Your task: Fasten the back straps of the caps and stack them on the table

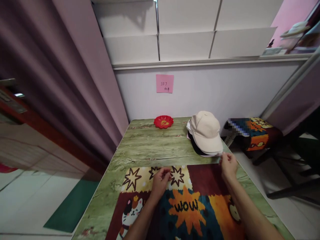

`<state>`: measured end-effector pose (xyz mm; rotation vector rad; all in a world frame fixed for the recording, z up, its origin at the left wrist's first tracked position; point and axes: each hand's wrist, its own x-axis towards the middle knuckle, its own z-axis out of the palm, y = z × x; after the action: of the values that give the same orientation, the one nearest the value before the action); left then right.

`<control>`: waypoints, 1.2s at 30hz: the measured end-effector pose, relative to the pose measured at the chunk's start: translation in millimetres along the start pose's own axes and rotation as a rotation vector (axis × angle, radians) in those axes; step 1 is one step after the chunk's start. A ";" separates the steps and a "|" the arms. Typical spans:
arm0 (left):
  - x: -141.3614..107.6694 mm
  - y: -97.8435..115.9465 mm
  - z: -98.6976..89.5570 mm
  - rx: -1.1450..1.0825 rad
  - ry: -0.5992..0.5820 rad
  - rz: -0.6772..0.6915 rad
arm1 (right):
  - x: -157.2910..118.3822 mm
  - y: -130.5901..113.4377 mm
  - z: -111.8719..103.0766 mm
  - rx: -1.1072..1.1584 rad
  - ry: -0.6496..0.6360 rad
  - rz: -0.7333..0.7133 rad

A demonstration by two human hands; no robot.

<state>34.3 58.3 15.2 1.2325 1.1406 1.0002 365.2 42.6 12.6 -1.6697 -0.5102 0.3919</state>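
A stack of caps (pixel 205 128) with a cream one on top sits at the right side of the green wood-patterned table (pixel 150 150). My right hand (pixel 229 165) is at the brim's right edge, fingers pinched together; what they hold, if anything, is too small to make out. Over the upper part of a colourful patterned mat (pixel 187 210) is my left hand (pixel 161 180), its fingers curled loosely. Nothing shows in the left hand, though its fingertips are partly hidden.
A red scalloped dish (pixel 163 122) stands at the table's back edge. Behind it, a pink note (pixel 165 83) is stuck to the wall. A stool with a patterned cover (pixel 258 133) stands to the right, and a purple curtain (pixel 82 66) hangs at the left.
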 end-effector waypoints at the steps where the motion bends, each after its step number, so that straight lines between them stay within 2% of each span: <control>1: 0.5 1.3 1.2 -0.019 0.004 -0.027 | -17.0 2.3 3.8 0.010 -0.061 0.004; 5: 6.6 12.1 7.6 -0.043 0.024 -0.105 | -73.9 -4.6 29.1 0.058 -0.395 0.011; 7: 11.5 24.4 11.3 -0.041 0.022 -0.094 | -87.7 -21.2 43.1 0.074 -0.496 -0.038; 10: 20.6 52.9 16.7 -0.061 0.005 -0.050 | -92.0 -56.4 61.7 0.093 -0.619 -0.187; 17: 44.6 128.9 23.9 -0.140 0.005 0.100 | -83.2 -129.4 96.0 0.122 -0.673 -0.316; 23: 50.6 173.9 28.3 -0.205 -0.004 0.218 | -75.6 -169.8 107.8 0.221 -0.669 -0.357; 27: 51.1 188.2 34.3 -0.271 0.005 0.235 | -76.7 -186.3 111.2 0.282 -0.659 -0.299; 33: 60.0 192.9 50.4 -0.355 0.027 0.150 | -82.7 -194.5 118.5 0.299 -0.654 -0.038; 34: 61.5 194.1 53.2 -0.358 0.038 0.143 | -82.0 -194.4 119.8 0.282 -0.657 -0.033; 36: 63.7 197.2 58.2 -0.351 0.054 0.144 | -78.5 -194.0 122.1 0.226 -0.655 -0.148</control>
<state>108.7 129.0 204.4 1.0191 0.8786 1.2880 213.4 125.2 182.3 -1.2536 -1.0242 0.8613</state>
